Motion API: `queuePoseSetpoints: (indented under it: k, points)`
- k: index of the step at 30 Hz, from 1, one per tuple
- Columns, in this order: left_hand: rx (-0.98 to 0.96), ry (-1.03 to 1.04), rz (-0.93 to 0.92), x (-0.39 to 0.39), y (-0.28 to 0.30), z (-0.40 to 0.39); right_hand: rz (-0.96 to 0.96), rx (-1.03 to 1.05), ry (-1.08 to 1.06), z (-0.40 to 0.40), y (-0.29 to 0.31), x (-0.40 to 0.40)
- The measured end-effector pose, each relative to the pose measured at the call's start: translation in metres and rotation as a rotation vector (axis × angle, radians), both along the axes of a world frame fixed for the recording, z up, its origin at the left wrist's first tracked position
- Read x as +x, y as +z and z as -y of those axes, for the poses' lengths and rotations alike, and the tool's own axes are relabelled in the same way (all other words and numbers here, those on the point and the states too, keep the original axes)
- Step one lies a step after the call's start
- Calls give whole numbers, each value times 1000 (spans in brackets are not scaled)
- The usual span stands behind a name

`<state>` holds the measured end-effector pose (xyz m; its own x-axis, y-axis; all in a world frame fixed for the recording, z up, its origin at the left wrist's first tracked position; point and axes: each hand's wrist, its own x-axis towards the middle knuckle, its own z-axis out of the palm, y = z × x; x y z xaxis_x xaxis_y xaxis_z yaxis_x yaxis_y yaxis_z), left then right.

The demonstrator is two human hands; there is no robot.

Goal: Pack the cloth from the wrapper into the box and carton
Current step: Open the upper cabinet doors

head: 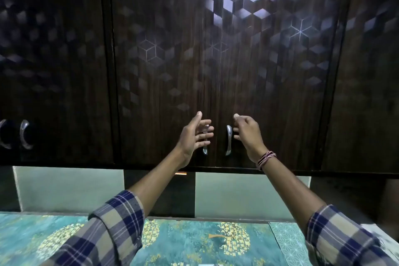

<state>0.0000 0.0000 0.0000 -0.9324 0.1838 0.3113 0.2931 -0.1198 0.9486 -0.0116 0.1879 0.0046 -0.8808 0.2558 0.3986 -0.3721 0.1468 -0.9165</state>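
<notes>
Dark wood-grain cabinet doors (pixel 164 60) with a faint cube pattern fill the upper and middle frame. Along the bottom runs a teal counter surface (pixel 190 242) with gold tree prints, pale wall tiles (pixel 71 188) behind it. At centre, the left hand (pixel 194 134) and right hand (pixel 248 134) reach up, fingers spread and empty, beside two metal handles (pixel 228 140). No cloth, wrapper, box or carton shows.
</notes>
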Motion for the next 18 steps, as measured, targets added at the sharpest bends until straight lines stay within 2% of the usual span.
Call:
queuePoseSetpoints:
  k: [6,11,18]
  points:
    - [22,-35,120,-10,-28,-5,57,34,-139,18,-24,-5]
    - [18,-83,140,-10,-38,-14,111,-27,-232,28,-32,-13]
    - [74,-97,174,-4,-48,-33,170,74,-274,37,-35,-8]
